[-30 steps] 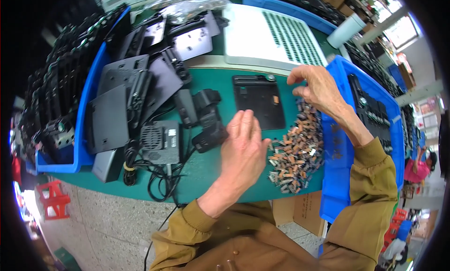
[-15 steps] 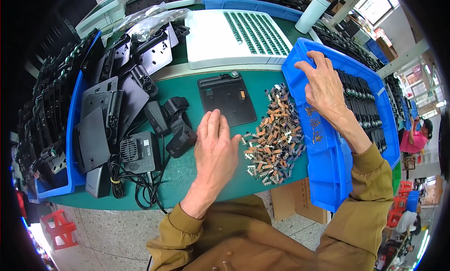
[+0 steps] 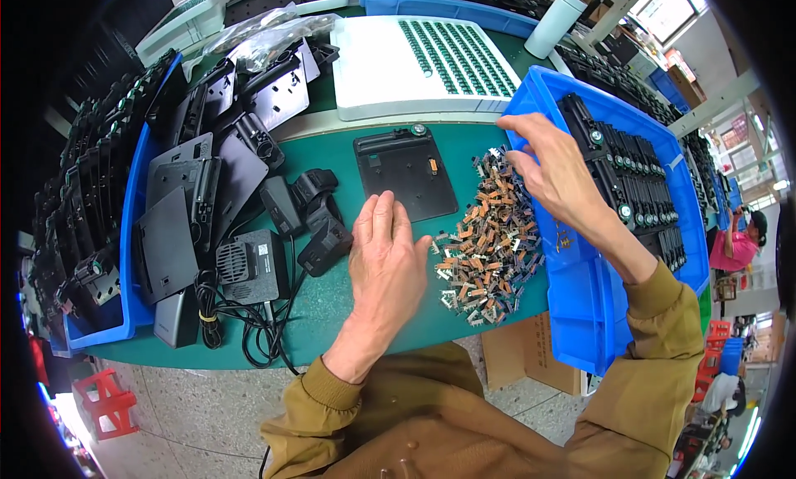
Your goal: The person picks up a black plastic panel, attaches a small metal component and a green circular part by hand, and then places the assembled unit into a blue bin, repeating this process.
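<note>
My left hand [image 3: 385,267] lies flat with its fingers stretched out, fingertips at the lower edge of a black plastic panel [image 3: 398,176]. The panel has a round silvery disc at its upper edge and a small orange-brown piece at its right. My right hand [image 3: 554,172] hovers over the left wall of a blue bin [image 3: 564,288], fingers and thumb apart, with nothing visible between them. Just left of its fingertips lies a pile of small slide-switch-like parts [image 3: 489,247], orange-brown with metal pins. Rows of black parts [image 3: 643,176] fill the bin's far section.
Left of my left hand lie black brackets [image 3: 311,222], a speaker-like box [image 3: 253,267] and coiled cable [image 3: 207,313]. More black panels [image 3: 170,247] lean beside a blue crate [image 3: 133,272]. A white tray [image 3: 373,64] with green parts and a white cylinder [image 3: 554,24] stand behind.
My right hand has moved left and down from above the bin toward the pile, uncovering black parts at the bin's far end. My left hand has hardly moved.
</note>
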Motion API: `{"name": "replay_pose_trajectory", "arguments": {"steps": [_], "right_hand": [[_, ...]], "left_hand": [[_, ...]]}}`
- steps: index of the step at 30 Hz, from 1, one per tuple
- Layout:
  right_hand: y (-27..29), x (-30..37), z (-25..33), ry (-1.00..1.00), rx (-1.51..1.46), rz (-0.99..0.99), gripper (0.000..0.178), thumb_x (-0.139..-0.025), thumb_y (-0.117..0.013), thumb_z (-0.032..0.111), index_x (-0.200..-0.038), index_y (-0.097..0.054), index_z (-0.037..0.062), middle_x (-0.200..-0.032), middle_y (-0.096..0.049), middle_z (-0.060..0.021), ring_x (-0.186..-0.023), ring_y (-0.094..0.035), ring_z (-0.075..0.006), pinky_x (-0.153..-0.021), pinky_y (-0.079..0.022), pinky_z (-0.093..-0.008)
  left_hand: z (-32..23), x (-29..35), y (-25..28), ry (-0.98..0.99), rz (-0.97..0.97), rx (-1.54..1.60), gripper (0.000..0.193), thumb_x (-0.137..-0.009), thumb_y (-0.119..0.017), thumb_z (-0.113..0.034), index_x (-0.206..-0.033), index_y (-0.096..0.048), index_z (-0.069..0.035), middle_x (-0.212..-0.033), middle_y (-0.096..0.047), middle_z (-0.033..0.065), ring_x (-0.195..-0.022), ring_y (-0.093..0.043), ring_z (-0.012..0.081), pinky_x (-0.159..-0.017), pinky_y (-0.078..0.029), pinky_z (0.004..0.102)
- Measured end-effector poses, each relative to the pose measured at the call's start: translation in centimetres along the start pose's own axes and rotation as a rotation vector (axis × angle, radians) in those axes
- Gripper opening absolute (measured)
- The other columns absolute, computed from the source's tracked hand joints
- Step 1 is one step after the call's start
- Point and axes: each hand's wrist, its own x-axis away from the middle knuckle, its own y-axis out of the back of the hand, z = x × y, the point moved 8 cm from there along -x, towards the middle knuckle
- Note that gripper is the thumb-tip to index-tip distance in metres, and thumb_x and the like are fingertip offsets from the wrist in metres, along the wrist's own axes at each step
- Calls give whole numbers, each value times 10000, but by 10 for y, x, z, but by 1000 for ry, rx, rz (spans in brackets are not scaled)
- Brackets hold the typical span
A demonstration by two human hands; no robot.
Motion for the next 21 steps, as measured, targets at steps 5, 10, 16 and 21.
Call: {"name": "replay_pose_trajectory", "arguments": {"steps": [5,10,16,21], "right_hand": [[-39,-23,-46,-346,-61,150,432,-827,-583,190,-1167,-574,-77,-1119,-605,-272,-1053,-595,-386,-915,-454,-428],[-70,-37,-87,-494,90,266,305,-779,-599,174,-863,-668,-111,-850,-661,-239,-791,-635,-359,-703,-485,-443],[-55,-24,-40,-727,-157,334,361,-807,-634,192,-1047,-612,-77,-1022,-621,-209,-938,-601,-289,-816,-478,-411],[-64,-42,-62,-677,-75,408,389,-838,-621,198,-1121,-628,-69,-1118,-645,-219,-1033,-622,-308,-885,-489,-390]], "left_hand": [[-1,0,-3,6,-1,28,539,-795,-711,-126,-1223,-521,141,-1341,-481,230,-1264,-440,381,-1054,-394,428],[0,2,-2,0,-25,46,557,-797,-717,-156,-1225,-519,140,-1352,-473,232,-1272,-429,382,-1028,-422,435],[1,3,-1,8,-39,73,564,-797,-720,-182,-1216,-519,136,-1362,-447,243,-1280,-406,391,-1019,-427,449],[5,5,-3,26,-25,75,563,-798,-719,-189,-1212,-519,136,-1360,-446,244,-1284,-402,393,-1021,-425,453]]}}
